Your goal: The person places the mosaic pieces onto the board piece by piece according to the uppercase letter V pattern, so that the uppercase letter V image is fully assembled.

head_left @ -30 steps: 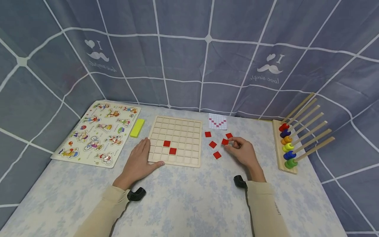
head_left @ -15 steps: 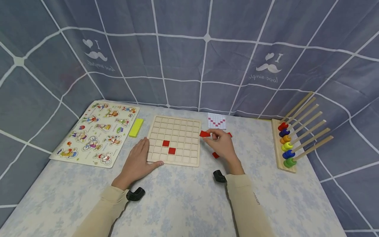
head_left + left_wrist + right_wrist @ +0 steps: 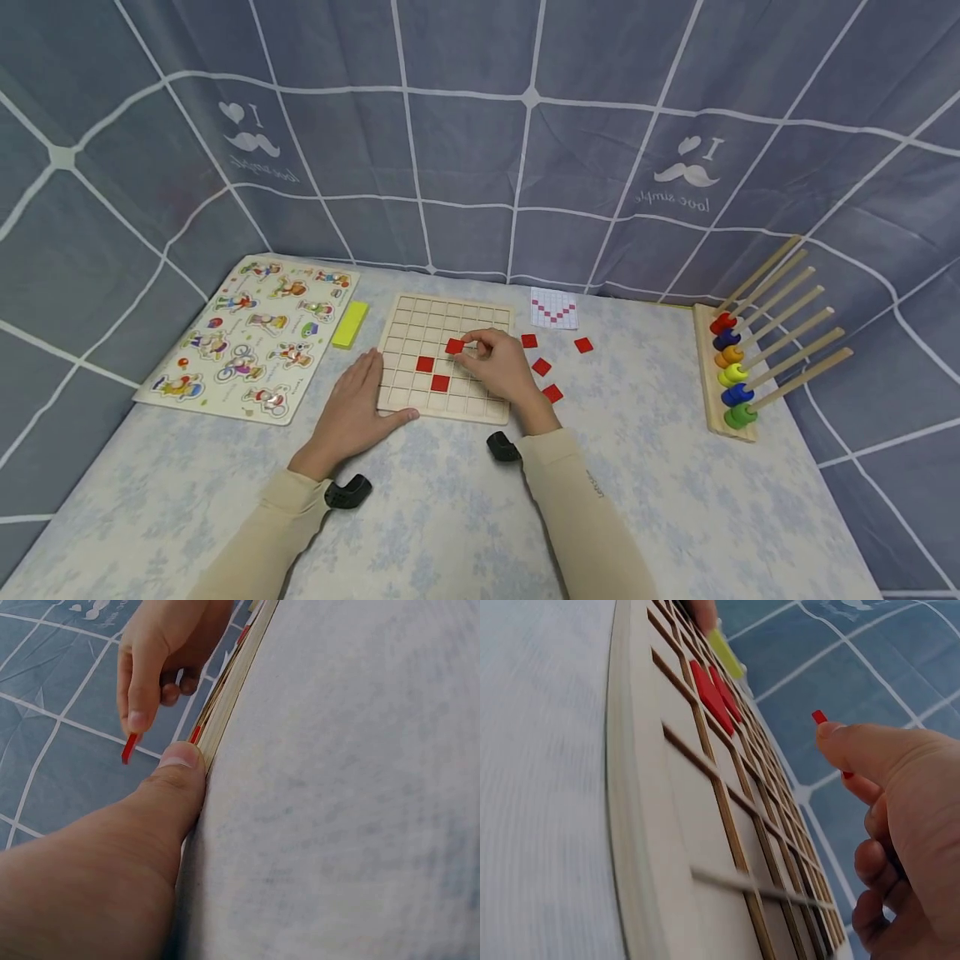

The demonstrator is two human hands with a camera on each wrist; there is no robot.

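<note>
A wooden grid board (image 3: 408, 329) lies flat in the middle of the table, with one red tile (image 3: 424, 364) and another red tile (image 3: 440, 383) set diagonally in its cells. My left hand (image 3: 350, 417) rests against the board's left edge, thumb along the front edge. Above the board, my right hand (image 3: 498, 367) pinches a red square tile (image 3: 454, 346) between thumb and fingers. In the right wrist view the pinched tile (image 3: 819, 717) is raised off the grid. Several loose red tiles (image 3: 542, 367) lie on the table just right of the board.
A small card with a red V pattern (image 3: 554, 308) lies behind the loose tiles. Left of the board are a yellow block (image 3: 349, 325) and a picture puzzle board (image 3: 255, 342). A peg stand with coloured rings (image 3: 731, 367) stands at the right. A curtain (image 3: 472, 150) hangs behind.
My right hand has picked up a red tile from the loose ones and carried it left over the board. The left hand has stayed in place.
</note>
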